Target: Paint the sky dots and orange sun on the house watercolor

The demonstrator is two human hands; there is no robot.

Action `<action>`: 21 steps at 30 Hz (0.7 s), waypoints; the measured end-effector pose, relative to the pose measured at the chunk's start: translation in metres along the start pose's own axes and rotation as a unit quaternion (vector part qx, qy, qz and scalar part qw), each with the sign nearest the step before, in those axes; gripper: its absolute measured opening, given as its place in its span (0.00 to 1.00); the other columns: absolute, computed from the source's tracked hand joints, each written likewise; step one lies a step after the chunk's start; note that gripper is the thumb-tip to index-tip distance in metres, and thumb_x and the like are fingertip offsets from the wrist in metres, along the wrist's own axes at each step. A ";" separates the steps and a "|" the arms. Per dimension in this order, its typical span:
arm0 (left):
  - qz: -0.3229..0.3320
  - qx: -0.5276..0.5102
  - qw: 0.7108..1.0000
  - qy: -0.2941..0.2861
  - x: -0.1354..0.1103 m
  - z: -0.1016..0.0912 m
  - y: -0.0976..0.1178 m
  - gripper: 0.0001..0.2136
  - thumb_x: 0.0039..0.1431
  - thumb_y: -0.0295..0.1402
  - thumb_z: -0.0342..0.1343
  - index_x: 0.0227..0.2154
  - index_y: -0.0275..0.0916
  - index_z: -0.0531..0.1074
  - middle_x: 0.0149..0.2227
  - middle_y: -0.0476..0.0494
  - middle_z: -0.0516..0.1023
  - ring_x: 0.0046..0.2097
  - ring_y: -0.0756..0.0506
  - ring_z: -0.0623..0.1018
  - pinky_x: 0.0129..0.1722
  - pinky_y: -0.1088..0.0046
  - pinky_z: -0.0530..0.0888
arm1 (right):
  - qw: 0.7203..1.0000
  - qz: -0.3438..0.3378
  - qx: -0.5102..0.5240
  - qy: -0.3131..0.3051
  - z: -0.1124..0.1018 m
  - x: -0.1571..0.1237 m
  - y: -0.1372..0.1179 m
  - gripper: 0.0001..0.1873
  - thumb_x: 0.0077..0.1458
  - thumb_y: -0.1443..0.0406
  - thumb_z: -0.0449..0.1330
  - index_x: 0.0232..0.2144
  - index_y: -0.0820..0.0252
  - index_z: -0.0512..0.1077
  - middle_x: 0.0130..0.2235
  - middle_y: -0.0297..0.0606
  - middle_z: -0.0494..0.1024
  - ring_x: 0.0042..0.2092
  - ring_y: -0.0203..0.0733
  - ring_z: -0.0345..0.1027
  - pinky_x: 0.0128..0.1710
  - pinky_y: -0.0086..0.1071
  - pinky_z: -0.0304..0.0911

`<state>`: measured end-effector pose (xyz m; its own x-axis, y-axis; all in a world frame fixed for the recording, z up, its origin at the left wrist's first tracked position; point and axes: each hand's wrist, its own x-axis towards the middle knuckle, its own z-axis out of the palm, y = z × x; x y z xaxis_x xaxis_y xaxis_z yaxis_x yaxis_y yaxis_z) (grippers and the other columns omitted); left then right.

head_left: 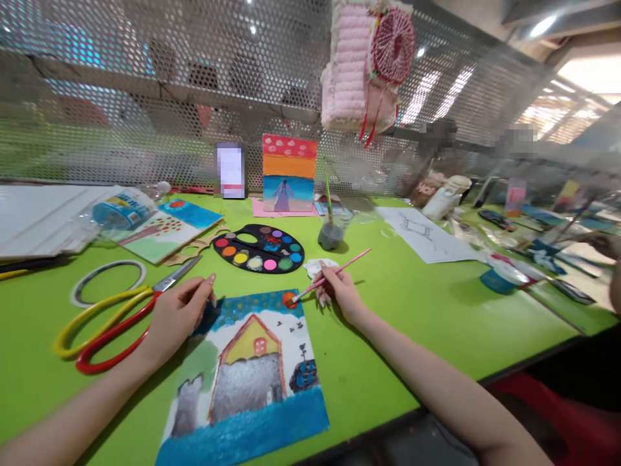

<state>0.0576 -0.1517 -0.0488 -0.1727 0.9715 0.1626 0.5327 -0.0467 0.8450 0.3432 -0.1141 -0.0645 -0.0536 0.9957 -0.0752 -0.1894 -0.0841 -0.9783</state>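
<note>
My right hand [342, 294] is closed round a thin pink paintbrush [348, 261], its tip at the orange sun in the top right corner of a painting [247, 382]. The painting shows a house, blue ground and a dotted blue strip along the top. A crumpled white tissue [315, 266] lies beside my right fingers. My left hand [182, 307] rests with curled fingers by the painting's top left corner; what it pinches, if anything, is hidden. Partly beneath that hand lie scissors [116, 317] with yellow and red handles. Beyond the painting sits a black paint palette [228, 260] with several colours.
A cup of murky water [331, 237] holding a green brush stands behind the palette. Tape [77, 285], another painting [194, 217] and a plastic tub [121, 210] lie left. A sketch [422, 233] and blue cup [499, 278] are right. Another person's hand [609, 246] shows far right.
</note>
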 end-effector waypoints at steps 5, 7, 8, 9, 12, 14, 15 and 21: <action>-0.008 0.001 1.000 -0.004 0.000 0.001 -0.001 0.19 0.53 0.51 0.50 0.17 0.41 0.67 0.10 0.55 0.60 0.15 0.52 0.60 0.16 0.74 0.57 | 0.999 -0.020 0.012 0.037 -0.004 0.000 0.000 0.25 0.47 0.47 0.63 0.17 0.63 0.71 0.12 0.31 0.68 0.12 0.25 0.57 0.10 0.19 0.49; -0.004 0.005 1.000 -0.006 0.000 0.001 0.001 0.20 0.53 0.50 0.50 0.17 0.41 0.66 0.11 0.55 0.60 0.15 0.52 0.60 0.16 0.74 0.58 | 0.999 -0.021 0.015 0.037 -0.005 0.000 -0.001 0.25 0.46 0.46 0.63 0.17 0.63 0.71 0.12 0.31 0.68 0.12 0.26 0.57 0.10 0.19 0.49; -0.003 0.007 1.000 -0.006 -0.001 0.001 0.002 0.20 0.53 0.50 0.50 0.17 0.41 0.66 0.11 0.55 0.60 0.15 0.52 0.60 0.17 0.75 0.58 | 0.999 -0.019 0.015 0.035 -0.005 0.000 -0.001 0.25 0.46 0.46 0.63 0.17 0.63 0.71 0.12 0.32 0.68 0.12 0.26 0.58 0.10 0.20 0.50; -0.004 0.011 1.000 -0.007 -0.001 0.000 0.002 0.20 0.53 0.51 0.50 0.17 0.40 0.66 0.11 0.55 0.60 0.15 0.52 0.61 0.17 0.75 0.58 | 0.999 -0.017 0.014 0.032 -0.004 0.000 -0.001 0.26 0.45 0.46 0.63 0.17 0.63 0.71 0.12 0.32 0.68 0.12 0.27 0.58 0.10 0.20 0.50; -0.004 0.020 1.000 -0.006 -0.001 0.000 0.004 0.20 0.53 0.51 0.49 0.17 0.40 0.66 0.11 0.54 0.60 0.16 0.52 0.61 0.17 0.75 0.58 | 1.000 -0.005 0.010 0.022 -0.002 0.000 0.001 0.27 0.44 0.44 0.63 0.17 0.63 0.71 0.12 0.33 0.68 0.12 0.27 0.57 0.10 0.20 0.50; -0.003 0.020 1.000 -0.002 -0.001 0.000 0.005 0.20 0.52 0.51 0.49 0.16 0.40 0.66 0.11 0.54 0.60 0.16 0.52 0.61 0.17 0.75 0.57 | 1.000 0.000 0.008 0.019 0.000 0.000 0.002 0.27 0.43 0.44 0.63 0.17 0.63 0.71 0.12 0.32 0.68 0.12 0.27 0.57 0.10 0.20 0.50; -0.005 0.018 1.000 0.000 -0.001 0.000 0.005 0.20 0.52 0.52 0.49 0.16 0.40 0.66 0.11 0.55 0.60 0.16 0.52 0.60 0.17 0.75 0.57 | 1.000 0.003 0.008 0.019 0.000 0.000 0.002 0.28 0.43 0.43 0.64 0.17 0.63 0.71 0.12 0.32 0.68 0.12 0.27 0.57 0.10 0.20 0.50; -0.018 0.002 1.000 -0.011 -0.003 0.000 0.006 0.20 0.51 0.52 0.50 0.17 0.40 0.66 0.11 0.55 0.59 0.16 0.52 0.59 0.17 0.76 0.56 | 0.999 -0.004 0.010 0.041 -0.004 0.003 0.002 0.27 0.40 0.44 0.66 0.16 0.63 0.70 0.12 0.32 0.68 0.12 0.27 0.57 0.10 0.20 0.51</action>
<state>0.0608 -0.1547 -0.0441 -0.1748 0.9772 0.1205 0.5289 -0.0100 0.8486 0.3467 -0.1115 -0.0677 0.0293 0.9961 -0.0837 -0.2092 -0.0758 -0.9749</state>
